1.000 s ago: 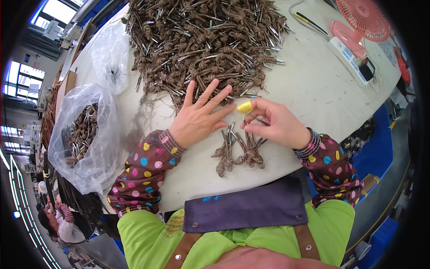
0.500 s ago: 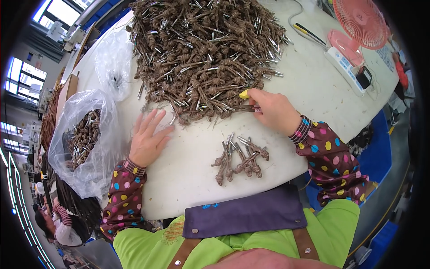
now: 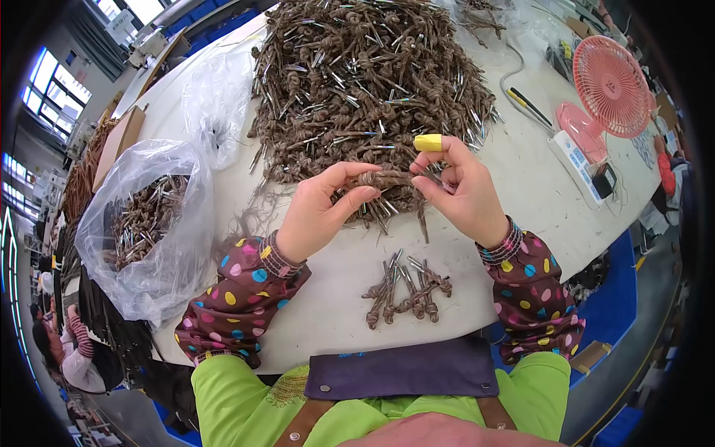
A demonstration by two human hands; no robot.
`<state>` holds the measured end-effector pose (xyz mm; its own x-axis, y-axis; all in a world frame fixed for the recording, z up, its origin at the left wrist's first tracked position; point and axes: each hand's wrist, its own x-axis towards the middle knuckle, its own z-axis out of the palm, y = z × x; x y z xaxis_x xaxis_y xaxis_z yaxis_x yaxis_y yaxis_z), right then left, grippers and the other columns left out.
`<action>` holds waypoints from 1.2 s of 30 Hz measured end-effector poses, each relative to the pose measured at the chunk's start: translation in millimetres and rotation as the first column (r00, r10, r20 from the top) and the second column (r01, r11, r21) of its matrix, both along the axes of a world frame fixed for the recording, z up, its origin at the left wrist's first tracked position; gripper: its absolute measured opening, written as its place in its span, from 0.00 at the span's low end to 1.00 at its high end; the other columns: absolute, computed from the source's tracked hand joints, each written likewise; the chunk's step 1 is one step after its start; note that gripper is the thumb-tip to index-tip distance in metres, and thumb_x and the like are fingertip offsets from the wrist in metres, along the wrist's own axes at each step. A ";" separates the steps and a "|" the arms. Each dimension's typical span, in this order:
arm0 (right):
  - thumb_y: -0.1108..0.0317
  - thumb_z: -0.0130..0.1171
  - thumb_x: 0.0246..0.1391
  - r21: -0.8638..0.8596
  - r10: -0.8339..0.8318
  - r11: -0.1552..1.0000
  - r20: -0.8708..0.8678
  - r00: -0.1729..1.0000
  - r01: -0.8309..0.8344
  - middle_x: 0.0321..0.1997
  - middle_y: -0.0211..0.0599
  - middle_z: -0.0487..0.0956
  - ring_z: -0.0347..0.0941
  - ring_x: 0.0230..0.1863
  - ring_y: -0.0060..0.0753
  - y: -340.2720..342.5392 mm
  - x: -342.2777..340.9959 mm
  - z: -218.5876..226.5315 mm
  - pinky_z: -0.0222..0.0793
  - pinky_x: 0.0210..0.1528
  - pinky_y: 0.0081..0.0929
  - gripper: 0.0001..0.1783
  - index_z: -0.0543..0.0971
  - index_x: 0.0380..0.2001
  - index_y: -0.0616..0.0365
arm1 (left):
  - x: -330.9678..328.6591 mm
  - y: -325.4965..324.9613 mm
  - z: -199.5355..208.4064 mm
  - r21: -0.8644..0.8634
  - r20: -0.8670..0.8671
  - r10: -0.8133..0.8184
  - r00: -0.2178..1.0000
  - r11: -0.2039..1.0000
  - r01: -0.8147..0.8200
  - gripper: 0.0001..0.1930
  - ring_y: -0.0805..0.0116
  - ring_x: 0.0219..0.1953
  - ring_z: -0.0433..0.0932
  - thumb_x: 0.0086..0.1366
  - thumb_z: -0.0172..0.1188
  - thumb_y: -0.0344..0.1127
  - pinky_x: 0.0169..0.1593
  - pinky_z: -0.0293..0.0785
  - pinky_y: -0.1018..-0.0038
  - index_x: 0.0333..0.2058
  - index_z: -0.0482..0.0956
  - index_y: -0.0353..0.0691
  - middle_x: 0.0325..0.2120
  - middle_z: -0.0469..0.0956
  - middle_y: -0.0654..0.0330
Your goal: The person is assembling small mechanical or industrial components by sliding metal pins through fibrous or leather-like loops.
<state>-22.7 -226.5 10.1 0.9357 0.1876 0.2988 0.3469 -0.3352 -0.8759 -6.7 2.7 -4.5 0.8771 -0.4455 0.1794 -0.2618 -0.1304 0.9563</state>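
Note:
Above the near edge of the big pile (image 3: 357, 97) of brown knotted cords with silvery tips, my left hand (image 3: 320, 208) pinches the knot end of one knotted cord (image 3: 387, 179) between thumb and fingers. My right hand (image 3: 469, 194) is closed at the other end of that cord. A dark, slim, shiny thing shows between its fingers, too hidden to name. Yellow tape (image 3: 427, 142) wraps one right finger. Nearer to me on the table lies a small group of similar cords (image 3: 410, 294), their knots mostly toward me.
To the left stands an open clear plastic bag (image 3: 197, 246) holding more knotted cords, with a second clear bag (image 3: 216, 104) beyond it. A pink fan (image 3: 612, 86), a white power strip (image 3: 577, 167) and a yellow-black pen-like tool (image 3: 530, 106) lie right. A blue bin (image 3: 614, 290) stands beside the table.
My left hand has left the tabletop and now grips a knotted cord. My right hand has drawn that cord out from the pile's near edge. The view has shifted slightly.

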 end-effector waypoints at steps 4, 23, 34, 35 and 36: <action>0.68 0.65 0.48 0.121 0.172 0.980 -0.126 0.977 -0.157 0.37 0.30 0.80 0.62 0.19 0.11 8.7 5.3 -7.3 0.62 0.24 0.12 0.28 0.68 0.53 0.60 | -9.4 -0.5 8.6 0.288 0.202 0.034 0.979 0.953 -0.093 0.15 0.71 0.39 0.76 0.58 0.61 0.27 0.45 0.70 0.75 0.45 0.77 0.38 0.37 0.78 0.59; 0.77 0.57 0.54 0.161 0.196 0.975 -0.293 0.936 -0.154 0.37 0.36 0.80 0.75 0.38 0.17 3.9 0.2 -23.0 0.68 0.42 0.14 0.20 0.67 0.50 0.66 | -2.8 2.1 11.6 0.275 0.850 -0.006 0.527 0.858 -0.433 0.11 0.68 0.35 0.76 0.51 0.66 0.33 0.48 0.69 0.64 0.35 0.80 0.45 0.33 0.77 0.66; 0.72 0.59 0.54 0.391 0.244 0.912 -0.270 0.931 -0.126 0.32 0.31 0.81 0.70 0.32 0.10 21.3 -7.4 -33.5 0.62 0.35 0.10 0.22 0.68 0.51 0.64 | 4.4 -4.7 -1.7 0.208 0.897 0.037 0.440 0.844 -0.494 0.06 0.72 0.29 0.80 0.53 0.64 0.29 0.49 0.73 0.63 0.31 0.79 0.45 0.27 0.81 0.69; 0.72 0.59 0.54 0.405 0.251 0.905 -0.255 0.934 -0.133 0.33 0.32 0.81 0.70 0.33 0.10 21.1 -7.6 -34.1 0.62 0.35 0.11 0.22 0.68 0.52 0.64 | 4.6 -5.8 -2.1 0.207 0.879 0.056 0.474 0.850 -0.484 0.06 0.71 0.28 0.80 0.53 0.63 0.28 0.46 0.75 0.65 0.31 0.79 0.45 0.26 0.81 0.68; 0.72 0.59 0.54 0.406 0.254 0.904 -0.255 0.933 -0.136 0.33 0.32 0.81 0.70 0.33 0.10 21.6 -7.9 -31.7 0.62 0.35 0.11 0.22 0.68 0.52 0.64 | 4.3 -5.8 -2.3 0.207 0.859 0.076 0.507 0.853 -0.478 0.06 0.70 0.27 0.80 0.54 0.62 0.26 0.43 0.77 0.67 0.31 0.78 0.44 0.24 0.81 0.67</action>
<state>-30.6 -204.9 -21.5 0.9472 0.3048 0.0999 0.0770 0.0864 -0.9933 -2.4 -3.1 -6.8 0.5289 -0.4061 0.7452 -0.7561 -0.6242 0.1964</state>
